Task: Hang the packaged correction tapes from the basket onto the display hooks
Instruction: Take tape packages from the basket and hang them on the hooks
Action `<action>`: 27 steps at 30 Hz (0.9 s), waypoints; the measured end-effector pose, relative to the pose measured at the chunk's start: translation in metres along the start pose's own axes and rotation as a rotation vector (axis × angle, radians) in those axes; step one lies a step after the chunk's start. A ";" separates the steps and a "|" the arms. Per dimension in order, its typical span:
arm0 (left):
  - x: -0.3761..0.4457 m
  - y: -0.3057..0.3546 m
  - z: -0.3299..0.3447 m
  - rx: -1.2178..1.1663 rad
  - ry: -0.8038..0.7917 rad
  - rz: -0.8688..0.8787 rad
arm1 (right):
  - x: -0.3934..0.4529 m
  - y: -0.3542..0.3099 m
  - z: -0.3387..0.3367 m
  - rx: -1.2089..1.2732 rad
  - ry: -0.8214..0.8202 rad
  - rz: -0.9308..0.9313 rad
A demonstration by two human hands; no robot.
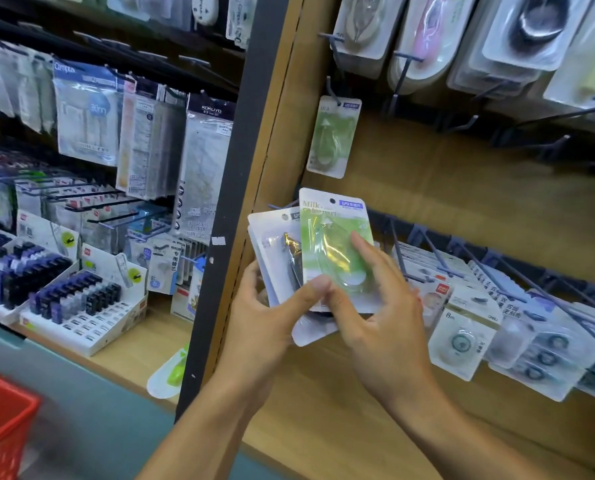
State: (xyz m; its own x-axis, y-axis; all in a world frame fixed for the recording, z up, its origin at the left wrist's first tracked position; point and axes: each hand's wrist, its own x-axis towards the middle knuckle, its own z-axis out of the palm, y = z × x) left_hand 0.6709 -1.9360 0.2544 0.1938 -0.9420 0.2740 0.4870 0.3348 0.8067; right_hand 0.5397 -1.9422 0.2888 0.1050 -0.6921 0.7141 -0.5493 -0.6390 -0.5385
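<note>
Both forearms rose from the bottom edge toward the wooden panel [427, 188], hands meeting in front of it. The left hand [265, 313] gripped a fanned stack [272, 244] of carded packs from below and behind, thumb laid across the front near the lower edge, the other fingers curled round the stack's left side. The right hand [375, 306] pinched the front pack [334, 244], thumb at its lower edge beside the left thumb, forefinger stretched up over the blister, the remaining fingers loosely curled behind.

The front pack stood upright, slightly tilted, before the panel and below a hanging pack [334, 136]. It was a white card with a green field, a round hole at the top, a small blue label and the word "Milk", over a clear blister holding a green correction tape. The hanging pack, of the same green design, hung from a hook [332, 90] on the panel. The red basket [2, 427] sat far left of the panel, at the lower corner.
</note>
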 end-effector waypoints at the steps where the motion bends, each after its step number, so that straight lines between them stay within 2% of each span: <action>1: 0.002 0.000 -0.002 -0.003 0.001 0.009 | 0.002 0.000 0.002 -0.006 -0.003 0.005; 6: 0.008 -0.002 -0.012 -0.002 0.032 -0.009 | 0.021 0.000 0.007 -0.005 -0.007 0.058; 12: 0.013 0.000 -0.018 0.020 0.130 0.008 | 0.072 -0.015 0.007 0.003 0.090 -0.072; 16: 0.012 0.002 -0.014 0.109 0.170 0.076 | 0.136 -0.017 0.016 -0.114 0.126 -0.181; 19: 0.011 0.003 -0.011 0.132 0.156 0.098 | 0.171 -0.013 0.025 -0.216 0.096 -0.244; 22: 0.011 0.005 -0.011 0.116 0.135 0.082 | 0.183 -0.011 0.032 -0.280 0.051 -0.237; 27: 0.011 0.009 -0.009 0.088 0.147 0.075 | 0.181 -0.010 0.038 -0.322 0.069 -0.246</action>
State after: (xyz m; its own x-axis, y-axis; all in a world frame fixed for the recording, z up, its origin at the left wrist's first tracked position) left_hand 0.6847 -1.9429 0.2599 0.3522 -0.8989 0.2607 0.3917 0.3945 0.8312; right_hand 0.5960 -2.0738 0.4062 0.2159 -0.5006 0.8383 -0.7474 -0.6373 -0.1880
